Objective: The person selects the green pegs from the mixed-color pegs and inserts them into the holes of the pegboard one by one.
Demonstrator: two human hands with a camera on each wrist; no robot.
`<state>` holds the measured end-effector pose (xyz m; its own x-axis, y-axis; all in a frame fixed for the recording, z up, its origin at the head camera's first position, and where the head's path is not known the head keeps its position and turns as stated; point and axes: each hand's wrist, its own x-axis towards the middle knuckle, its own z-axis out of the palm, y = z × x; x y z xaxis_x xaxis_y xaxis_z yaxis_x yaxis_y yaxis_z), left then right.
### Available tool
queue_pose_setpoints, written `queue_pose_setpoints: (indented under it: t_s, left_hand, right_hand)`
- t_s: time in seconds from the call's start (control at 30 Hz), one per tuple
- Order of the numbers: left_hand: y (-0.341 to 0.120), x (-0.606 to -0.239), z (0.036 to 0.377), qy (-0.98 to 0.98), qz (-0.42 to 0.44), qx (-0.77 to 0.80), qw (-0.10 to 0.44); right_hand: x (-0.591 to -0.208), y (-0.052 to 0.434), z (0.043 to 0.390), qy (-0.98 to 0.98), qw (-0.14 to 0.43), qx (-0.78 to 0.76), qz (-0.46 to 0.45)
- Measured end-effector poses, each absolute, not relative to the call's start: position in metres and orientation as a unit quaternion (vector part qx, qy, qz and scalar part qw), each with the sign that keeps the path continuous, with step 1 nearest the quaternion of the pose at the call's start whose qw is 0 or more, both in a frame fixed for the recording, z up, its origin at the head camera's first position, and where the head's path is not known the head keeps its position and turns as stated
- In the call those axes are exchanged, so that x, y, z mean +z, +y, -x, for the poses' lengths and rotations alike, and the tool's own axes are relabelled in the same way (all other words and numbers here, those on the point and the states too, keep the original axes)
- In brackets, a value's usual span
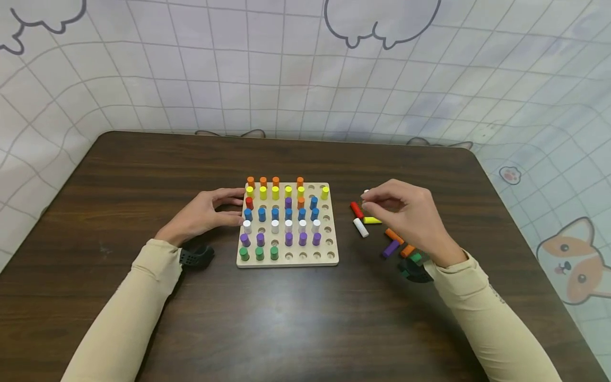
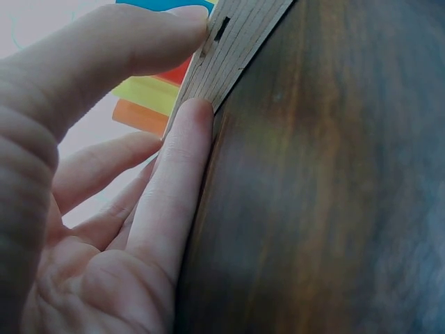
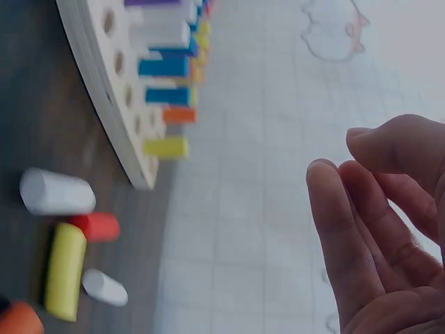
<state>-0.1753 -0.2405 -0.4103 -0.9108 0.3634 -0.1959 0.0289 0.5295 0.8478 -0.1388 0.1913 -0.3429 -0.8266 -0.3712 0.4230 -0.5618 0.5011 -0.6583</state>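
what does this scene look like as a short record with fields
setting: dark wooden table, tiled backdrop
board: wooden pegboard, many coloured pegs upright in it, some holes free
left hand: straight fingers pressed against the board's left edge
right hand: raised over the loose pegs, fingers curled; whether the fingertips hold anything cannot be told
loose pegs: red peg, yellow peg, white peg, orange peg, purple peg lying right of the board

Long beige sleeves [image 1: 129,313] — black wrist-worn cameras [image 1: 197,257]
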Motion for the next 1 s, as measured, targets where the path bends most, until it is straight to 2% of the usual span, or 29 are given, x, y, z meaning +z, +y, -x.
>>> queue_pose_setpoints:
  t_s: [0.2, 0.53, 0.8, 1.0]
  left_hand:
    - [-0.24, -0.411, 0.175, 0.859, -0.108, 0.468, 0.178]
    - [-0.241, -0.41, 0.175, 0.86, -0.112, 0.464, 0.18]
    - [-0.244, -0.408, 0.173, 0.865, -0.111, 0.456, 0.178]
    - [-0.241, -0.41, 0.175, 0.859, -0.114, 0.465, 0.183]
  right_hand:
    - [-0.336, 0.212, 0.144, -0.87, 0.142, 0.416, -0.224]
    - [-0.337, 0.244, 0.156, -0.877, 0.129, 0.44, -0.144]
    - [-0.342, 0.264, 0.167, -0.892, 0.073, 0.431, -0.116]
    - [-0.353, 0.284, 0.173, -0.909, 0.008, 0.403, -0.103]
